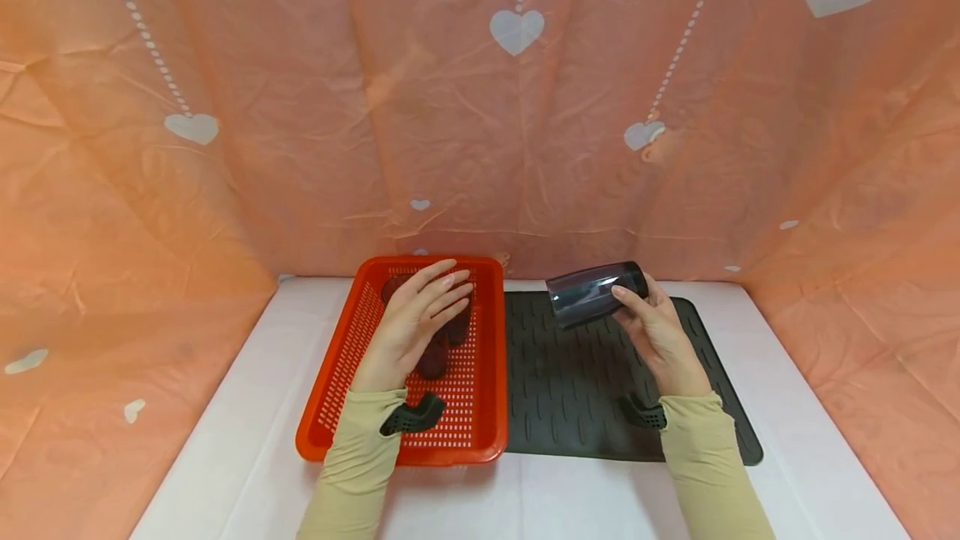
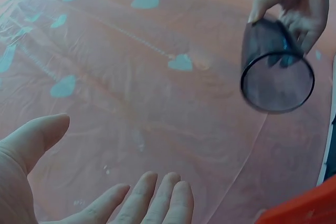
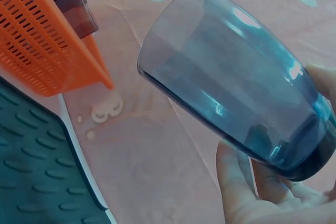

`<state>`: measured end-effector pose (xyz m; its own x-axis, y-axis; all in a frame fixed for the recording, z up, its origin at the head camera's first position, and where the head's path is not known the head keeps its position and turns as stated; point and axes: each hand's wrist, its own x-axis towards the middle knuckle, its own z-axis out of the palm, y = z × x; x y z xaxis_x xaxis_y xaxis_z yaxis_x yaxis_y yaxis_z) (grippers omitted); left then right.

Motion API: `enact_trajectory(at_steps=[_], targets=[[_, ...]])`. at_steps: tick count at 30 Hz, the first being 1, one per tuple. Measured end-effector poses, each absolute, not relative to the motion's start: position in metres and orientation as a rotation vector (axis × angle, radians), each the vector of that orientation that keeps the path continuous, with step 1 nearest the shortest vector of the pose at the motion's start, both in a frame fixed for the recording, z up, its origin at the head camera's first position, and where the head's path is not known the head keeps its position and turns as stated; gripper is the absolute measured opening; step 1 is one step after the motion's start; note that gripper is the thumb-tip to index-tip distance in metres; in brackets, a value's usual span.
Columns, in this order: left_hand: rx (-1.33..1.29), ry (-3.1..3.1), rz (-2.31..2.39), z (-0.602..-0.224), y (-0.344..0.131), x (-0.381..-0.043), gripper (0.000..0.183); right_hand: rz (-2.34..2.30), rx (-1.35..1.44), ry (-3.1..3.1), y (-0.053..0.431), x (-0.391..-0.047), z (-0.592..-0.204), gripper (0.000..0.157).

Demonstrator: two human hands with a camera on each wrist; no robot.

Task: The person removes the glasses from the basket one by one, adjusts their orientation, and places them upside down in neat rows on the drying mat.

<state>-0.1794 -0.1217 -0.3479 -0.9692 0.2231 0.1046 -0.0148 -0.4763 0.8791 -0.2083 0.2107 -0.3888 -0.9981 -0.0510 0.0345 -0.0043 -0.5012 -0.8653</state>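
Observation:
In the head view my right hand (image 1: 660,332) holds a dark see-through drinking glass (image 1: 592,294) by its base, over the back of the black mat (image 1: 570,390). The glass lies tilted on its side, its mouth facing left. From the right wrist view, the thumb and fingers (image 3: 236,177) wrap the thick base end. My left hand (image 1: 416,315) is over the red plastic basket (image 1: 491,390), fingers straight and spread, holding nothing. Beneath it, several dark glasses (image 1: 432,361) lie in the basket, partly hidden by the hand.
Basket and ribbed mat sit side by side on a white table (image 1: 262,373). An orange-pink sheet (image 1: 465,123) with white hearts hangs behind and along both sides. Black wrist mounts (image 1: 412,415) sit on both sleeves.

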Motion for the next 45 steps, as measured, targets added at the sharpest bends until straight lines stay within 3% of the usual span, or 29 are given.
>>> enact_trajectory(at_steps=[9, 17, 33, 35, 41, 45], targets=[[0.278, 1.567, 2.619, -0.351, -0.151, -0.177, 0.042, -2.673, 0.039, 1.61, 0.219, -0.207, -0.394, 0.056], [0.274, 1.598, 2.616, -0.356, -0.165, -0.176, 0.045, -2.649, 0.116, 1.697, 0.232, -0.204, -0.408, 0.043], [0.192, 1.768, 2.543, -0.369, -0.193, -0.176, 0.046, -2.688, 0.152, 1.747, 0.258, -0.196, -0.426, 0.031], [0.172, 1.78, 2.534, -0.372, -0.196, -0.176, 0.046, -2.677, 0.189, 1.758, 0.262, -0.195, -0.427, 0.034], [0.126, 1.82, 2.509, -0.379, -0.206, -0.174, 0.048, -2.593, 0.244, 1.807, 0.272, -0.19, -0.427, 0.072], [0.097, 1.847, 2.494, -0.382, -0.211, -0.174, 0.054, -2.633, 0.257, 1.783, 0.278, -0.188, -0.427, 0.064]])
